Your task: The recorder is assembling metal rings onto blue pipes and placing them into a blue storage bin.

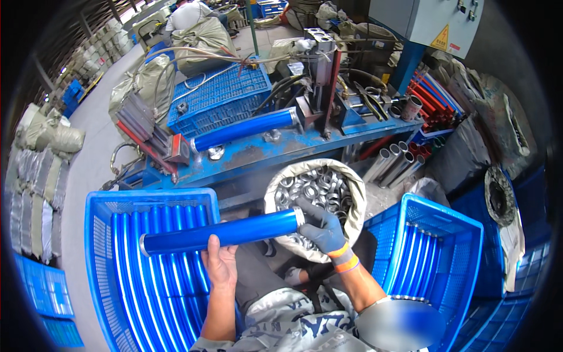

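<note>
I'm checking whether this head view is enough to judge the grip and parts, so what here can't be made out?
- Right hand: its gloved fingertips cover the end of the blue tube, so any ring there is hidden.
- Left hand: its fingers wrap behind the tube, out of sight.
- Sack of metal rings: its lower part is hidden by the right hand.
- Right crate: its near corner is blurred out.

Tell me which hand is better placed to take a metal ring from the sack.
Right. The gloved right hand is already over the sack of metal rings, at the tube's end; the bare left hand is gripping the blue tube.
</note>
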### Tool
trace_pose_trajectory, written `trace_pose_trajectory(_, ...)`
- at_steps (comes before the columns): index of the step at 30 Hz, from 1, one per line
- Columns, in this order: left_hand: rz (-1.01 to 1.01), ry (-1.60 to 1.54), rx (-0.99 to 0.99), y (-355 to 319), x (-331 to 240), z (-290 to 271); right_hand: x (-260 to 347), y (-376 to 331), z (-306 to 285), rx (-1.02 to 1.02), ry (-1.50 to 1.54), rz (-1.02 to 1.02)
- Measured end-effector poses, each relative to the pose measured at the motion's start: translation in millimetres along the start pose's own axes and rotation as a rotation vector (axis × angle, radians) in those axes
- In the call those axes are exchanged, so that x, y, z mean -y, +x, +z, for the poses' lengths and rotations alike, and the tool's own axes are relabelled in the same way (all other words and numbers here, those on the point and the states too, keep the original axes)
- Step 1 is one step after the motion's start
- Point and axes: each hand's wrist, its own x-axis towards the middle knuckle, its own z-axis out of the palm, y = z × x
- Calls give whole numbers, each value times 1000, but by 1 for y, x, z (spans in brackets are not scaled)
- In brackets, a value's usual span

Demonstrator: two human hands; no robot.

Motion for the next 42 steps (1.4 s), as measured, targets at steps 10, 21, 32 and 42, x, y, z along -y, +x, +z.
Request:
trace_pose_trajectory(10,-45,-172,-95,37,-27,-32,3,164,17,129,-265,-94)
trace_pose_trajectory(21,-34,-120,-95,60,-51,-48,-47,397,-9,-436,-1916,-500)
trace_pose_trajectory(32,-184,-61,12,257,85,88,171,134,-24,-234,-685,-727)
trace_pose_trajectory(42,-292,45,-231,431,167,73,95,-230,-244,-1078,-839,-441)
